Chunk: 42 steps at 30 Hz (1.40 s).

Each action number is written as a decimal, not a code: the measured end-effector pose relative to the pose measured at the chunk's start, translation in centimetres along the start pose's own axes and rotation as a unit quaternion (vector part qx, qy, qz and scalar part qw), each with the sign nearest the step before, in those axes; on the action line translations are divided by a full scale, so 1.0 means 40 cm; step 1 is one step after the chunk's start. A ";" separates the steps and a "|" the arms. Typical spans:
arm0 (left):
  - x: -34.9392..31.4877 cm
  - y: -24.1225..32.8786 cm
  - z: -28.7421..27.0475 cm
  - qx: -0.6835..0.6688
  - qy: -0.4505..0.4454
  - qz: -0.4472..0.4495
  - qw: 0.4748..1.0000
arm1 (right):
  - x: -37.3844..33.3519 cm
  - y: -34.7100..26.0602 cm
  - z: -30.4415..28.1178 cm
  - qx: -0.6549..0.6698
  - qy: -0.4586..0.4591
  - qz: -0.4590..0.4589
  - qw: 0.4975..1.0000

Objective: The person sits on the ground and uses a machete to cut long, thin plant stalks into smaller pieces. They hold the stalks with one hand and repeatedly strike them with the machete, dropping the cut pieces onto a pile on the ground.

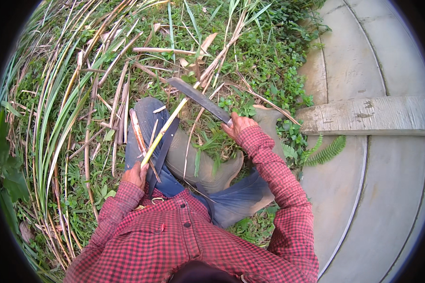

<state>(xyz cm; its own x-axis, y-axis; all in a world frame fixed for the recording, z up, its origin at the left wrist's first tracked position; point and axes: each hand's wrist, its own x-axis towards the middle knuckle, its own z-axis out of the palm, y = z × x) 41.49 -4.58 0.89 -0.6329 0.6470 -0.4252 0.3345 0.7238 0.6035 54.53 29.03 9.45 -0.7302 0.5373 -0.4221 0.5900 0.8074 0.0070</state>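
My left hand is closed around the lower end of a yellow-green cane stalk, which slants up and away over my bent leg. In my right hand is the handle end of a machete. Its long dark blade points to the upper left and crosses the stalk near its far end; whether the edge touches the stalk I cannot tell. A reddish, pale-streaked strip lies on my blue trouser leg, beside the stalk. Most of the machete's handle is hidden in my fist.
Long green and dry leaves heap along the left over low weeds. Dry stalks lie ahead. My rubber boots are folded in front of me. On the right are grey concrete slabs, a raised crossbeam and a fern.
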 end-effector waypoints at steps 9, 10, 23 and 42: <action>-0.013 0.001 -0.008 -0.018 -0.017 -0.019 1.000 | 0.080 0.091 0.015 0.009 0.010 0.119 0.993; -0.015 -0.015 0.008 -0.030 0.012 0.003 0.999 | 0.055 0.066 -0.001 -0.007 -0.009 0.081 0.997; -0.031 -0.159 -0.010 -0.186 -0.051 -0.007 0.981 | 0.158 0.028 0.004 -0.047 -0.062 -0.040 0.996; -0.038 -0.190 -0.109 -0.558 -0.181 -0.211 0.782 | 0.248 0.098 0.173 0.121 0.049 0.080 0.988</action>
<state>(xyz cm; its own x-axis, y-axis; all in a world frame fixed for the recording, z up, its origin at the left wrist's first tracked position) 36.86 -12.10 -0.11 -0.2152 0.5797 -0.7859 -0.7965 0.3615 0.4847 51.98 35.85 -1.01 -0.6444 0.6833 -0.3433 0.7566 0.6351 -0.1560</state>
